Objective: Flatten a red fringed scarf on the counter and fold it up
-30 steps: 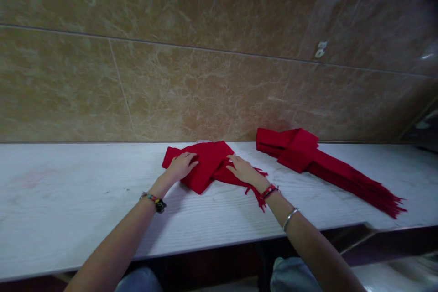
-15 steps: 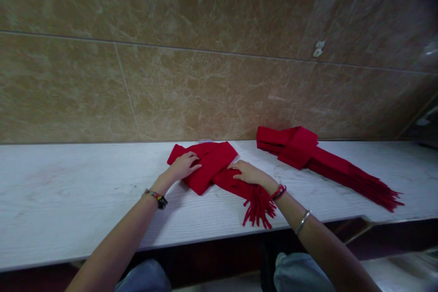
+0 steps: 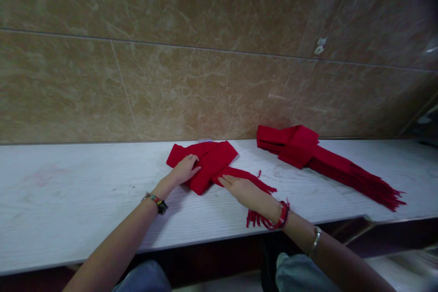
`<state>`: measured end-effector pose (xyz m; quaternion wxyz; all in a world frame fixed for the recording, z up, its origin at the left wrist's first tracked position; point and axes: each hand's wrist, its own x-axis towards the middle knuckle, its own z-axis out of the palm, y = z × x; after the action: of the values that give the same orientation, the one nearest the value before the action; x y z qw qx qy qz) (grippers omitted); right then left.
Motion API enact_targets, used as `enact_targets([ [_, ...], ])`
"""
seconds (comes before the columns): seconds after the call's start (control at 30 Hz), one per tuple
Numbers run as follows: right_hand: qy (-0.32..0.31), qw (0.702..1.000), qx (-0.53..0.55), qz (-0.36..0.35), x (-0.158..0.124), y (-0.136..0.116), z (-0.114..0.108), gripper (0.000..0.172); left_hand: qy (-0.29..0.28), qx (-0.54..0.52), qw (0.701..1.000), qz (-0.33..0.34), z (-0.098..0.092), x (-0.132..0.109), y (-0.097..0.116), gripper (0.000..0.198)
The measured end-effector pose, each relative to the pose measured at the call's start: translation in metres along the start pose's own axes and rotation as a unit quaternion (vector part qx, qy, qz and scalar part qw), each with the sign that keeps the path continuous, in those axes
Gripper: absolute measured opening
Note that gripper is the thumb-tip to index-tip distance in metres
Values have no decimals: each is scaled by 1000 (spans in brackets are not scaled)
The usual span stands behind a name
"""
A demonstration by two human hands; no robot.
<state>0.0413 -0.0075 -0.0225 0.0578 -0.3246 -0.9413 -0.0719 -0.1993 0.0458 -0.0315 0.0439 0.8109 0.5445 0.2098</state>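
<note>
A red fringed scarf lies folded and crossed over itself on the white tabletop. On the left part of the folds rests my left hand, thumb apart from the fingers. My right hand lies flat over the fringed tail, fingers stretched out toward the crossing. Part of the tail is hidden under this hand, and fringe shows on both sides of it. Neither hand is closed around the cloth.
To the right lies a pile of red scarves, folded likewise, fringe pointing right. A brown marble wall rises behind the white table. A small clear object sits against the wall. The table's front edge runs close to my knees.
My right hand has shifted down and slightly left along the tail, turning flatter. More fringe now shows above it. My left hand has stayed nearly in place.
</note>
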Motion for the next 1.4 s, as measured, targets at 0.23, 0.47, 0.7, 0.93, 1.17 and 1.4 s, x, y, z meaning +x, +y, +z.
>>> enact_targets([
  [0.23,-3,1000,1,1,-43,21,18,54,-2,44,999,3,10,-10,8,44],
  [0.47,-33,997,68,4,-70,34,-5,46,-7,88,995,-36,12,-7,18,42],
  [0.7,-88,992,83,41,-64,35,-52,22,-2,149,986,73,-2,-9,54,34],
  [0.93,-21,998,28,52,-34,22,-22,20,-67,149,957,238,10,-13,79,24],
  [1.17,58,997,-42,23,-32,18,0,30,-8,71,982,177,-4,-12,67,30],
  [1.4,47,994,-88,-50,-12,17,-16,27,-47,64,990,-119,-27,-8,37,49],
])
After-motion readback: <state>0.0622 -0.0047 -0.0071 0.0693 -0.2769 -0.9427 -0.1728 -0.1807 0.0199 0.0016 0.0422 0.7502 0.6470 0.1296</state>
